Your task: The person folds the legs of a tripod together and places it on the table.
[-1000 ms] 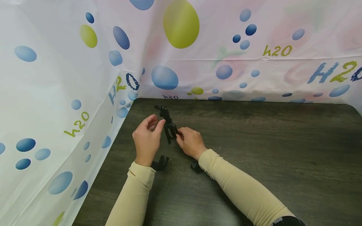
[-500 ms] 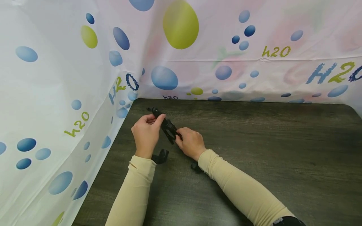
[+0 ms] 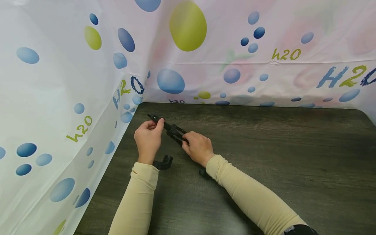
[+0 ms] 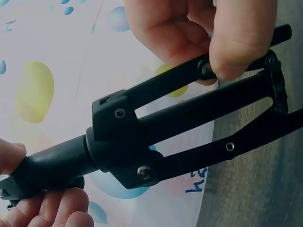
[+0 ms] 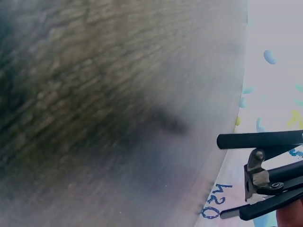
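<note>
A small black tripod is held in both hands over the far left of the table, slanting from upper left to lower right. My left hand pinches its head end between thumb and fingers. The right hand grips one leg near the foot end. In the left wrist view, the tripod's centre column runs between hinged legs that are spread a little. Right-hand fingertips press on the upper leg there. The right wrist view catches the leg ends and the metal hinge at its right side.
The dark wood-grain table meets a white sheet printed with blue and green dots at the back and left. Black curved mounts, one at the left wrist and one under the right wrist, stick out over the table.
My left hand has closed its fingers on the tripod's head and shifted slightly left. The tripod has tilted from nearly upright to a flatter slant. The right hand has kept its place.
</note>
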`<state>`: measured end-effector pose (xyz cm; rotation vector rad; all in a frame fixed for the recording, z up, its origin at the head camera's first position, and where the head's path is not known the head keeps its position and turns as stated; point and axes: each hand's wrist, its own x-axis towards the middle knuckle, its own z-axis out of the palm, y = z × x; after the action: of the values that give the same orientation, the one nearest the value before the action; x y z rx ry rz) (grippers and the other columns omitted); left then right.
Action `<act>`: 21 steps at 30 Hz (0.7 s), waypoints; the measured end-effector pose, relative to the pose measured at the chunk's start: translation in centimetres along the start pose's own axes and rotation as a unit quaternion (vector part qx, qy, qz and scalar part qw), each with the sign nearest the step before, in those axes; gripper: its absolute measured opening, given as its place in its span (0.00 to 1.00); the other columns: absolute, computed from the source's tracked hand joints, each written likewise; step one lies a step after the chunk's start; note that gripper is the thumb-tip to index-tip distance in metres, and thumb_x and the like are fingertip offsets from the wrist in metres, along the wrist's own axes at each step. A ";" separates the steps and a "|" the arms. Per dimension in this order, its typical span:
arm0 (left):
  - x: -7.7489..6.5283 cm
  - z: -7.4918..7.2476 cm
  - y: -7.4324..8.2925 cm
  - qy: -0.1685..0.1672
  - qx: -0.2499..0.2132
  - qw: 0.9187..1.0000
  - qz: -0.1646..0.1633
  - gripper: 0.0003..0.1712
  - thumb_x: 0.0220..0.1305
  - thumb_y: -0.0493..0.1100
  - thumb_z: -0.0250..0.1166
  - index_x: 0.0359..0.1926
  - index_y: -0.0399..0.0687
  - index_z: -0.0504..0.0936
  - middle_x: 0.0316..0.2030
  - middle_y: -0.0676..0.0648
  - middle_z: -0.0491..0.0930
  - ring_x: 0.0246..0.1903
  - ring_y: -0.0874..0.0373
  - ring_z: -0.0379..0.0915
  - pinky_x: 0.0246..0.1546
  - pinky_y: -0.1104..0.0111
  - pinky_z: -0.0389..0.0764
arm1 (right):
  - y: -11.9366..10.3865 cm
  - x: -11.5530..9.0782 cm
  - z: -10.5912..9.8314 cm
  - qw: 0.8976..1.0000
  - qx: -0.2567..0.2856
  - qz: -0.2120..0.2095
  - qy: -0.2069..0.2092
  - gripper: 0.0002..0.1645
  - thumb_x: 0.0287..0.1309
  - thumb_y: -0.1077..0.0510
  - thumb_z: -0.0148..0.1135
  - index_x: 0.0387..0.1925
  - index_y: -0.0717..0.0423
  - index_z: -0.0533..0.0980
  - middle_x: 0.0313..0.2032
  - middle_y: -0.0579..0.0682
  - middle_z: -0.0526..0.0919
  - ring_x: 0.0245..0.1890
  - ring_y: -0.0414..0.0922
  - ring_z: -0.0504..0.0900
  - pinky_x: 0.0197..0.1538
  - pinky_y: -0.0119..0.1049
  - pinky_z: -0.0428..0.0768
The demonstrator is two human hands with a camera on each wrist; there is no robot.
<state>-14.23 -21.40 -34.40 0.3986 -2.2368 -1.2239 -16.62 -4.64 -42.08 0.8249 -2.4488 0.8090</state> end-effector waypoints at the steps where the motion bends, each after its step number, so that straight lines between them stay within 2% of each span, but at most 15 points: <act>1: 0.1 0.0 -0.2 -0.003 -0.004 1.000 -0.010 0.20 0.64 0.49 0.71 0.38 0.32 0.86 0.34 0.38 0.86 0.33 0.47 0.83 0.34 0.59 0.80 | 0.0 0.0 0.0 1.000 -0.001 0.000 -0.002 0.03 0.60 0.59 0.68 0.36 0.52 0.82 0.31 0.47 0.83 0.26 0.45 0.82 0.25 0.43 0.81; 8: 0.5 0.1 -1.3 -0.026 -0.052 0.996 -0.067 0.21 0.66 0.47 0.68 0.45 0.29 0.84 0.38 0.35 0.86 0.37 0.46 0.84 0.33 0.67 0.78 | 0.1 0.0 0.0 1.000 -0.004 -0.010 -0.005 0.04 0.60 0.59 0.69 0.37 0.52 0.83 0.33 0.47 0.83 0.30 0.45 0.84 0.26 0.43 0.82; 15: 0.6 0.3 -2.1 -0.053 -0.109 0.987 -0.109 0.19 0.70 0.46 0.64 0.47 0.29 0.84 0.36 0.35 0.86 0.39 0.43 0.85 0.28 0.72 0.74 | 0.2 -0.1 0.1 1.000 -0.012 -0.009 -0.017 0.05 0.59 0.57 0.70 0.37 0.52 0.84 0.34 0.47 0.83 0.32 0.45 0.84 0.28 0.43 0.83; 17: 0.6 0.3 -2.3 -0.055 -0.117 0.984 -0.123 0.19 0.71 0.46 0.64 0.46 0.30 0.84 0.37 0.35 0.86 0.37 0.48 0.86 0.26 0.73 0.74 | 0.2 -0.1 0.1 1.000 -0.016 -0.008 -0.020 0.05 0.59 0.57 0.71 0.37 0.52 0.84 0.34 0.47 0.83 0.32 0.46 0.84 0.29 0.44 0.83; 21: 0.7 0.5 -2.9 -0.058 -0.142 0.977 -0.145 0.19 0.72 0.45 0.63 0.46 0.28 0.83 0.40 0.33 0.85 0.31 0.59 0.86 0.32 0.71 0.81 | 0.2 -0.1 0.0 0.999 -0.018 -0.005 -0.032 0.06 0.60 0.56 0.71 0.38 0.51 0.85 0.36 0.47 0.84 0.35 0.47 0.85 0.32 0.44 0.84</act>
<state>-15.09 -23.02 -36.79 0.5672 -2.1044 -1.7334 -16.70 -4.46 -42.27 0.8635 -2.5055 0.7442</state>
